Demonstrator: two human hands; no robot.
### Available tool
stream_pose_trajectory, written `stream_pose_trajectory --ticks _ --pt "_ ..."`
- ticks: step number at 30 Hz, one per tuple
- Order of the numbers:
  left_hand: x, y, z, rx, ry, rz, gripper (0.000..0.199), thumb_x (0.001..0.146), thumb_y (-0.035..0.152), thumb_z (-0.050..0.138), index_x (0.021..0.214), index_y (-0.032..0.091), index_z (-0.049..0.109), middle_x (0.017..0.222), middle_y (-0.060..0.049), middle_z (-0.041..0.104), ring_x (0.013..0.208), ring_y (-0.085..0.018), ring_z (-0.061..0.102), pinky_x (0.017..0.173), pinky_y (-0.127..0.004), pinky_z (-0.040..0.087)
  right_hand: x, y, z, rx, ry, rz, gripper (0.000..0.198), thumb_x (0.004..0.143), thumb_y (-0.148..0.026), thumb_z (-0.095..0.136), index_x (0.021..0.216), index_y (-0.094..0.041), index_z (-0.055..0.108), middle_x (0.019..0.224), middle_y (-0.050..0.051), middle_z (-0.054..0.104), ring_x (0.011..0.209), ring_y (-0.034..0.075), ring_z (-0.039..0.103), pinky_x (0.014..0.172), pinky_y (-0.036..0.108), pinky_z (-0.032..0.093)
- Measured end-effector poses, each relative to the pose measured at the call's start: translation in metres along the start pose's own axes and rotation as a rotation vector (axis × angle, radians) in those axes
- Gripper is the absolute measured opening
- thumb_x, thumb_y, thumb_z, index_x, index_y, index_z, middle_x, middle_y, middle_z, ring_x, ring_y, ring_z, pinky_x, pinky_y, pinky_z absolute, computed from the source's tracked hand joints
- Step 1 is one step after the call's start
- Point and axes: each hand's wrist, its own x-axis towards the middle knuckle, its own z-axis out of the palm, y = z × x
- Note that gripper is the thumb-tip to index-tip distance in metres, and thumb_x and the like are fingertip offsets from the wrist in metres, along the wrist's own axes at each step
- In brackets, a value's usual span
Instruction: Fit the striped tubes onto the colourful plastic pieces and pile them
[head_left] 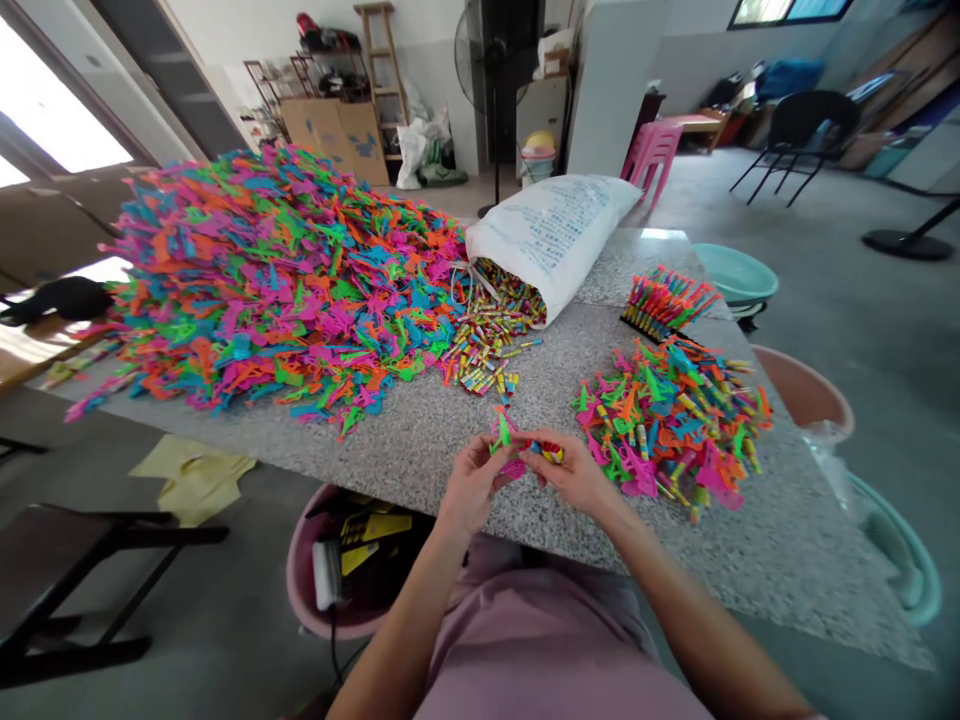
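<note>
- The left hand [472, 480], on the near side of the white sack [555, 235], has its thumb and fingers pinched around bright plastic pieces [504, 430], green and pink; the green one points up and away, roughly toward the sack.
- The right hand [576, 475], also on the sack's near side, is closed around a few striped tubes [553, 453], red, blue and yellow; they seem to lie crosswise, though fingers hide part of them.
- The pieces sit immediately left of the tubes, and the fingertips of both hands come together between them; whether piece and tube touch there, I cannot tell.
- Beyond the hands, loose tubes [487, 350] spill from the sack's mouth onto the speckled table [555, 370], nearer the left hand's pieces than the mixed heap is.
- To the near right of the sack, that mixed heap [675, 425] of plastic shapes and tubes lies close to the right forearm.
- Just behind it, right of the sack, a bundle of tubes with pink and orange tops [667, 300] stands in a dark holder.
- Left of the sack, the large pile of plastic shapes [285, 280] reaches its mouth.
</note>
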Motion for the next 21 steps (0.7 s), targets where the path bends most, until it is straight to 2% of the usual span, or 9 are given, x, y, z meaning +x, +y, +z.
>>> stream_pose_trajectory --ticks 4,6,9,11,15,21 --pt "-0.006 -0.004 0.005 -0.140 0.084 0.074 0.040 0.061 0.018 0.083 0.094 0.020 0.060 0.082 0.004 0.068 0.075 -0.009 0.065 0.069 -0.019 0.053 -0.007 0.002 -0.009 0.088 0.196 0.018 0.034 0.080 -0.042 0.065 0.107 -0.022 0.062 0.073 0.000 0.060 0.065 0.015 0.060 0.048 0.023 0.047" --pt "-0.010 -0.004 0.010 -0.149 0.060 0.095 0.043 0.063 0.015 0.082 0.100 0.021 0.061 0.085 0.003 0.069 0.078 -0.009 0.065 0.073 -0.020 0.053 -0.009 0.003 -0.011 0.057 0.203 0.013 0.027 0.081 -0.043 0.064 0.098 -0.021 0.063 0.073 0.000 0.060 0.064 0.014 0.059 0.048 0.022 0.046" --pt "-0.015 -0.002 0.016 -0.056 -0.005 0.090 0.029 0.069 0.020 0.079 0.095 0.017 0.067 0.089 -0.001 0.070 0.079 -0.009 0.064 0.073 -0.020 0.053 -0.013 0.001 -0.012 -0.059 0.182 -0.037 0.025 0.083 -0.042 0.062 0.093 -0.020 0.067 0.080 0.002 0.061 0.056 0.012 0.052 0.046 0.024 0.043" --pt "-0.016 -0.001 0.018 0.005 -0.014 0.106 0.022 0.071 0.024 0.077 0.089 0.016 0.069 0.088 -0.002 0.071 0.078 -0.010 0.063 0.071 -0.020 0.052 -0.016 -0.001 -0.012 -0.159 0.205 -0.099 0.023 0.085 -0.039 0.061 0.096 -0.021 0.069 0.083 0.003 0.063 0.061 0.013 0.054 0.053 0.026 0.045" --pt "-0.017 0.000 0.021 0.078 -0.058 0.124 0.023 0.072 0.027 0.076 0.092 0.016 0.071 0.086 -0.002 0.070 0.077 -0.011 0.063 0.070 -0.023 0.053 -0.019 -0.008 -0.015 -0.293 0.253 -0.192 0.017 0.085 -0.033 0.064 0.096 -0.022 0.071 0.084 0.003 0.066 0.079 0.018 0.059 0.071 0.030 0.046" --pt "-0.016 0.001 0.026 0.057 -0.071 0.111 0.024 0.072 0.027 0.077 0.093 0.017 0.071 0.084 -0.002 0.069 0.076 -0.012 0.062 0.069 -0.024 0.052 -0.020 -0.009 -0.018 -0.329 0.277 -0.231 0.015 0.084 -0.032 0.066 0.093 -0.021 0.072 0.083 0.004 0.066 0.078 0.018 0.061 0.070 0.030 0.046"
